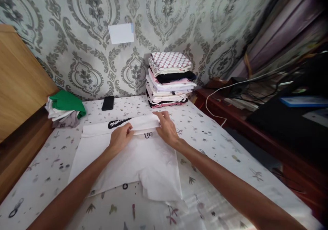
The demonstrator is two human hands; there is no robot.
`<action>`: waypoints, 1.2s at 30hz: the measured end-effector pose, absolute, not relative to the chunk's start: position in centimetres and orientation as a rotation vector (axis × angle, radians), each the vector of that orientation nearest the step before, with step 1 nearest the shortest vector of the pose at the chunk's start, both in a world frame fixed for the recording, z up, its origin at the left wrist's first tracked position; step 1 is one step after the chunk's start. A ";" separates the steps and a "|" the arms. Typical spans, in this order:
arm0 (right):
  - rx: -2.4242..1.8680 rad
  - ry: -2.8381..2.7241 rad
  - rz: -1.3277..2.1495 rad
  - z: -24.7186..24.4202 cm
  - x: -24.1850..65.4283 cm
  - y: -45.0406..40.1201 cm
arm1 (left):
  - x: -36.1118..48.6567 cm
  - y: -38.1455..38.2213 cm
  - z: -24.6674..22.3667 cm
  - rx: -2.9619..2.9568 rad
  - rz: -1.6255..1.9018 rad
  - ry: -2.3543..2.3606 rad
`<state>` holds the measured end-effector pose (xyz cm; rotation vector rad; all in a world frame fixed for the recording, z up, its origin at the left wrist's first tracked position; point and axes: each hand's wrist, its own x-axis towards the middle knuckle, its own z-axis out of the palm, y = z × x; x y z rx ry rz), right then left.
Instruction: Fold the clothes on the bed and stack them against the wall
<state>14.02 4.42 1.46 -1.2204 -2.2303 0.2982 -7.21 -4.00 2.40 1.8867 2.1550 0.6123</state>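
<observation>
A white T-shirt (123,161) with black printing lies spread on the patterned bedsheet, its far edge turned over into a strip. Part of a black printed label with white letters shows on that strip. My left hand (121,136) is closed on the fold near its middle, fingers curled over the cloth. At the right end of the fold, my right hand (166,127) pinches the cloth between thumb and fingers. One sleeve sticks out toward me at the lower right of the shirt.
A tall stack of folded clothes (170,83) stands against the wall. At the far left is a smaller pile topped with green cloth (67,103), beside a black phone (108,103). A wooden panel (23,79) borders the left; a dark red desk with a white cable (208,103) borders the right.
</observation>
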 end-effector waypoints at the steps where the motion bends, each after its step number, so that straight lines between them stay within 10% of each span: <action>1: -1.237 -2.251 0.293 1.5 14.6 3.9 | -7.2 -4.3 2.3 1.904 0.581 2.144; 36: -0.915 -2.597 0.183 -4.0 9.9 12.2 | -15.6 -3.0 -1.8 2.100 0.236 2.171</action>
